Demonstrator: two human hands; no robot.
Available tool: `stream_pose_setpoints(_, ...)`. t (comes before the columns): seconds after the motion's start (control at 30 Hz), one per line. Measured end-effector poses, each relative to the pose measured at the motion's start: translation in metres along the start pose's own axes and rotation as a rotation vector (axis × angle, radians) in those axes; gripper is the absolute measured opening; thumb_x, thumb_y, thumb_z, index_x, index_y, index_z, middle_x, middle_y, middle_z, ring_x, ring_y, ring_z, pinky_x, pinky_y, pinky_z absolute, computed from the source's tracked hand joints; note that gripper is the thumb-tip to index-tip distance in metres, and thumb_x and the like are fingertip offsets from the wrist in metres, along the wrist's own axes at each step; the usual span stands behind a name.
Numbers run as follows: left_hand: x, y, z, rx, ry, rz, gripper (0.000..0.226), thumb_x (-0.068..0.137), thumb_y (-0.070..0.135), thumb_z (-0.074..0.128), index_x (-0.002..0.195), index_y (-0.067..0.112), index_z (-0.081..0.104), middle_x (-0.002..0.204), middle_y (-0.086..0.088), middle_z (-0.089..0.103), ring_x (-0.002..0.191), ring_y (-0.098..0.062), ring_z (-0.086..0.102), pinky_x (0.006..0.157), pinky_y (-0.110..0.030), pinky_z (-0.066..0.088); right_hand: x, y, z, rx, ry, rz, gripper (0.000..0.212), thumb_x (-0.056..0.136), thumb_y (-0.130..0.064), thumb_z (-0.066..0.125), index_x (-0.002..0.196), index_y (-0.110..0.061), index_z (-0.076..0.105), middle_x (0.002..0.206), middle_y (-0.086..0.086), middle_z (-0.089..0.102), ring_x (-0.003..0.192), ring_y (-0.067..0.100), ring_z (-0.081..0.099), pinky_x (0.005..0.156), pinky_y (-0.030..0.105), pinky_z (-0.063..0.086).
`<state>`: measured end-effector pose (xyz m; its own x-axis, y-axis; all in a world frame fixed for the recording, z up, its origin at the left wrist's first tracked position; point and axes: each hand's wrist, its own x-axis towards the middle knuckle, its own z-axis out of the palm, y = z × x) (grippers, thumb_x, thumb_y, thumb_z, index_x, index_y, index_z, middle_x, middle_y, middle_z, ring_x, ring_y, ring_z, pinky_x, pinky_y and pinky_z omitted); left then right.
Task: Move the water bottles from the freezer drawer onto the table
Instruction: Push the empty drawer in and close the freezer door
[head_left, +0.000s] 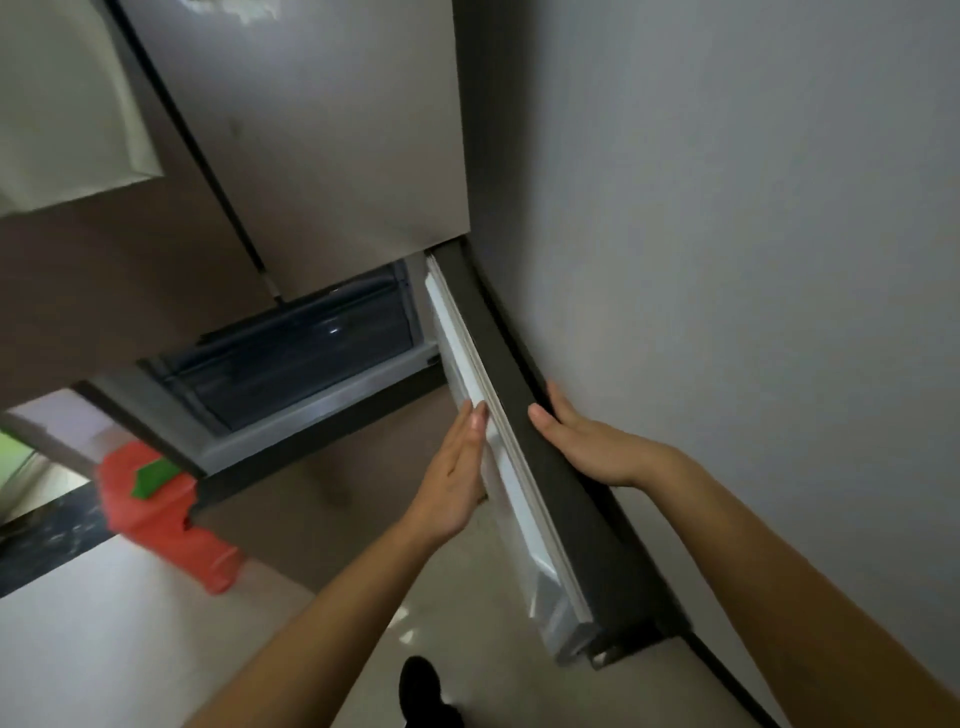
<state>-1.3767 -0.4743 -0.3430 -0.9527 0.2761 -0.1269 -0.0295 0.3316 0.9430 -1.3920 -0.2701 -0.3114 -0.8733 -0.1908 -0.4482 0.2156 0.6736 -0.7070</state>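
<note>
The lower freezer door (519, 499) of a grey fridge stands swung open, its white inner lining facing left and its dark edge (498, 338) facing me. My left hand (452, 478) lies flat against the white lining, fingers straight and together. My right hand (587, 441) clasps the dark edge, thumb on top and fingers hidden behind it. Inside the opening sits a dark translucent freezer drawer (291, 353), pushed in. No water bottle shows anywhere, and the view is strongly tilted.
The closed upper fridge door (322, 130) hangs above the opening. A pale grey surface (727, 208) runs close along the right of the open door. A red bag (161, 525) lies on the light floor at the left. A dark shoe (423, 691) is below.
</note>
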Motion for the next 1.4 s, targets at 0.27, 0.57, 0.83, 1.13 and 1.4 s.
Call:
stream_pose_setpoints(0.27,-0.081,-0.011,-0.126,-0.207,0.191,-0.28,0.084,0.087,0.081,0.018,0.15,0.03,0.037,0.15,0.016,0.043,0.138,-0.005,0.04,0.119,-0.036,0.024,0.05,-0.091,0.139,0.128,0.177,-0.177,0.072,0.105,-0.048,0.027,0.157,-0.023,-0.017,0.168,0.003,-0.004,0.153,0.024,0.012,0.12,0.041,0.015)
stream_pose_setpoints(0.57,-0.106,-0.052,-0.282,0.925,0.275,-0.231,0.08,0.092,0.06,0.052,0.156,0.033,0.013,0.162,0.002,0.022,0.146,-0.021,0.027,0.117,-0.039,0.028,0.121,-0.197,0.218,0.172,0.193,-0.189,0.087,0.102,-0.049,0.039,0.155,-0.017,-0.022,0.165,0.015,-0.015,0.152,0.034,0.011,0.12,0.041,0.016)
stream_pose_setpoints(0.83,-0.06,-0.123,-0.315,1.225,0.551,-0.261,0.088,0.091,0.057,0.044,0.158,0.02,-0.001,0.164,-0.012,-0.014,0.148,-0.029,-0.025,0.117,-0.06,-0.013,0.183,-0.241,0.241,0.105,0.222,-0.191,0.086,0.102,-0.048,0.044,0.156,-0.025,-0.02,0.166,0.008,-0.015,0.152,0.033,0.015,0.119,0.041,0.02)
stream_pose_setpoints(1.13,-0.016,-0.137,-0.355,1.282,0.408,-0.341,0.086,0.099,0.054,0.036,0.155,0.01,-0.01,0.155,-0.009,-0.033,0.138,-0.027,-0.039,0.118,-0.054,-0.012,0.226,-0.251,0.235,0.03,0.146,-0.23,0.089,0.101,-0.047,0.047,0.154,-0.032,-0.022,0.165,0.004,-0.019,0.151,0.032,0.019,0.119,0.041,0.018)
stream_pose_setpoints(1.4,-0.008,-0.12,-0.343,1.225,0.412,-0.438,0.086,0.098,0.054,0.038,0.156,0.007,-0.005,0.162,-0.014,-0.021,0.147,-0.032,-0.024,0.123,-0.052,0.001,0.222,-0.255,0.215,-0.019,0.08,-0.233,0.089,0.1,-0.043,0.053,0.158,-0.023,-0.012,0.167,0.008,-0.007,0.151,0.029,0.019,0.119,0.034,0.02)
